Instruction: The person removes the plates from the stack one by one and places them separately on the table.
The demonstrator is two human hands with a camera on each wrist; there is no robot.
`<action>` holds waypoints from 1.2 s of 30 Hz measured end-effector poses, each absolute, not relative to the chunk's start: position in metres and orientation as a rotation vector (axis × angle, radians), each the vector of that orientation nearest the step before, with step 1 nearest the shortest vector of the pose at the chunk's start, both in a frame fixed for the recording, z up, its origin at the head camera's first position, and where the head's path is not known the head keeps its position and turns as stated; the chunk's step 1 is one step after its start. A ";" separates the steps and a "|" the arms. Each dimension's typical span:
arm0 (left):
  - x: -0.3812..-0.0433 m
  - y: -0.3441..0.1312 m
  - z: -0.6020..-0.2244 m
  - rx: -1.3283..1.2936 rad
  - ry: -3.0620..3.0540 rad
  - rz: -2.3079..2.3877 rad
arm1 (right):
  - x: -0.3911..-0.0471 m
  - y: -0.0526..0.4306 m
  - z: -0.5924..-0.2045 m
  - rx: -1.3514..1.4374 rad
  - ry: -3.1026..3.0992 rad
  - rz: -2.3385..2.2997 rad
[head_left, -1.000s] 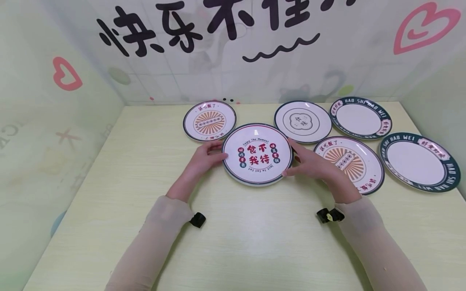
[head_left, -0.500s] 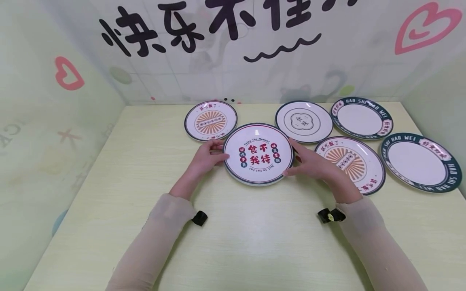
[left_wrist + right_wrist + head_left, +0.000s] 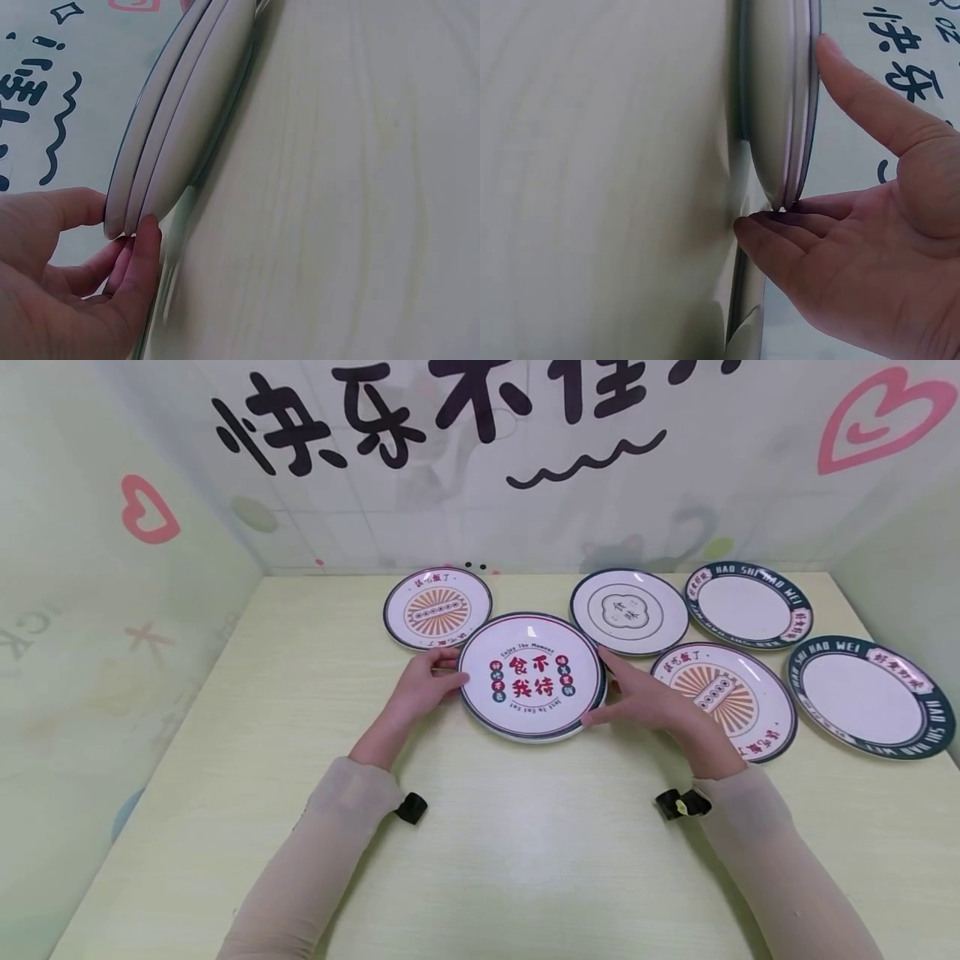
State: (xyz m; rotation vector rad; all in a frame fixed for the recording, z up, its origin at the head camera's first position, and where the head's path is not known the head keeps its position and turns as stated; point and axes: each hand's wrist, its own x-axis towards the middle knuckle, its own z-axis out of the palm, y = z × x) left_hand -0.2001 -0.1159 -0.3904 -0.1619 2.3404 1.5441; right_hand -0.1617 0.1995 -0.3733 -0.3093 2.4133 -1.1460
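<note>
A stack of round white plates (image 3: 532, 718) sits at the middle of the table, its top plate printed with red characters and a dark rim. Several stacked rims show edge-on in the left wrist view. My left hand (image 3: 422, 683) grips the stack's left side, thumb on the upper rim and fingertips against the edge and underside. On the opposite side my right hand (image 3: 637, 693) holds the rim between its thumb and the fingers spread along the edge. In the right wrist view those fingers (image 3: 780, 236) reach under the stack (image 3: 772, 90).
Behind left lies a plate with an orange sunburst (image 3: 438, 608). To the right are a plate with a grey emblem (image 3: 628, 612), another sunburst plate (image 3: 731, 702) partly behind my right hand, and two dark-rimmed oval plates (image 3: 748, 606). Walls (image 3: 487, 527) enclose the table's back and sides.
Both hands keep their hold on the stack of plates, which stays almost in place. The head view has shifted slightly.
</note>
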 end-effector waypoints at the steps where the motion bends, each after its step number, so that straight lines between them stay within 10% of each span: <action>1: -0.200 -0.116 -0.390 -0.157 2.339 1.545 | -0.162 0.199 -0.374 -0.307 2.422 -1.139; 36: -0.191 -0.154 -0.376 -0.203 2.146 1.710 | -0.163 0.195 -0.372 -0.272 2.480 -0.990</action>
